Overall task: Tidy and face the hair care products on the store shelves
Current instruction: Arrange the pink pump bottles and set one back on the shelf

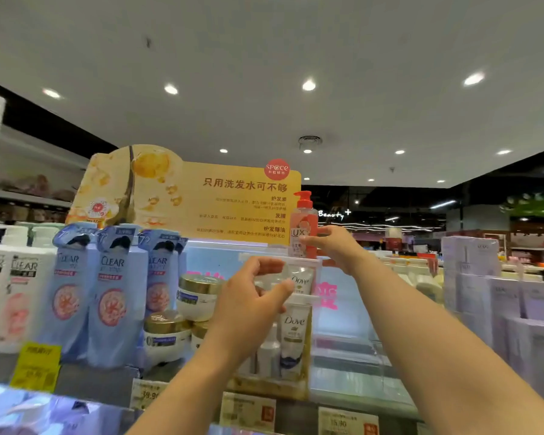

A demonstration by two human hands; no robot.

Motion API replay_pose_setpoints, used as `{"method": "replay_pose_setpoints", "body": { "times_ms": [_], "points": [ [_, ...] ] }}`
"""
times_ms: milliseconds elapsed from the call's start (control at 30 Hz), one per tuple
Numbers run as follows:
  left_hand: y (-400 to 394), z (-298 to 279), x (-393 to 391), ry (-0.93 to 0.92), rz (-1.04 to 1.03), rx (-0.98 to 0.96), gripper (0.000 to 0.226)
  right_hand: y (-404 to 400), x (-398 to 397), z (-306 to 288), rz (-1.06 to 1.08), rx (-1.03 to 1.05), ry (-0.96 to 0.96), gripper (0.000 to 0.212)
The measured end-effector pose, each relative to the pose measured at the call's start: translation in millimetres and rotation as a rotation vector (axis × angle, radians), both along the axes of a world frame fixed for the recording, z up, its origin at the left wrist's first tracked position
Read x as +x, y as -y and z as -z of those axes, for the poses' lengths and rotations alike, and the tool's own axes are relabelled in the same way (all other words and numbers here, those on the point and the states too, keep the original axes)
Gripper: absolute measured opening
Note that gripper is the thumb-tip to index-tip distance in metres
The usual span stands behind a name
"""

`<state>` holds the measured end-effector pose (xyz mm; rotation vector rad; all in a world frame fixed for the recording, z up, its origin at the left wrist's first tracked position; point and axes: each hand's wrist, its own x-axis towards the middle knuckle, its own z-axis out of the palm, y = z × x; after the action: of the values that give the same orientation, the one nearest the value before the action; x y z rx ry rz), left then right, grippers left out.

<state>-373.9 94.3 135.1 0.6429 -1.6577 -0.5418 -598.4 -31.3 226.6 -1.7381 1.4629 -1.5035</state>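
Note:
A red and clear Lux pump bottle (302, 227) stands on top of a small white tiered rack (305, 262). My right hand (336, 246) grips its lower body from the right side. Below it, white Dove tubes (296, 334) sit in the rack's lower tiers. My left hand (252, 299) is raised in front of the rack, fingers curved around a clear item by the upper Dove tube (302, 279); what it holds is blurred. Blue Clear shampoo bottles (113, 293) stand in a row to the left.
Gold-lidded white jars (198, 293) are stacked between the Clear bottles and the rack. A yellow display sign (233, 202) rises behind. White Clear bottles (16, 290) fill the far left; pale boxed products (500, 293) stand at the right. Price tags (347, 422) line the shelf edge.

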Motion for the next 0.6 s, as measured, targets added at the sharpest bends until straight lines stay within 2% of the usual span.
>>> {"method": "replay_pose_setpoints", "body": {
  "times_ms": [133, 267, 433, 600],
  "points": [
    [12.5, -7.0, -10.4, 0.085, -0.056, -0.059, 0.027, 4.4, 5.9, 5.8, 0.017, 0.005, -0.039, 0.04],
    [20.8, -4.3, -16.7, 0.21, -0.062, -0.055, 0.029, 2.9, 5.2, 10.2, 0.005, -0.037, 0.04, 0.046],
    [24.7, -1.9, -17.0, 0.206, -0.043, -0.01, 0.029, -14.0, -6.3, 14.4, 0.107, -0.126, 0.131, 0.03],
    [19.3, 2.0, -36.0, 0.213, 0.029, 0.012, 0.03, -66.3, -27.9, 2.9, 0.176, -0.279, 0.146, 0.038]
  ]
}}
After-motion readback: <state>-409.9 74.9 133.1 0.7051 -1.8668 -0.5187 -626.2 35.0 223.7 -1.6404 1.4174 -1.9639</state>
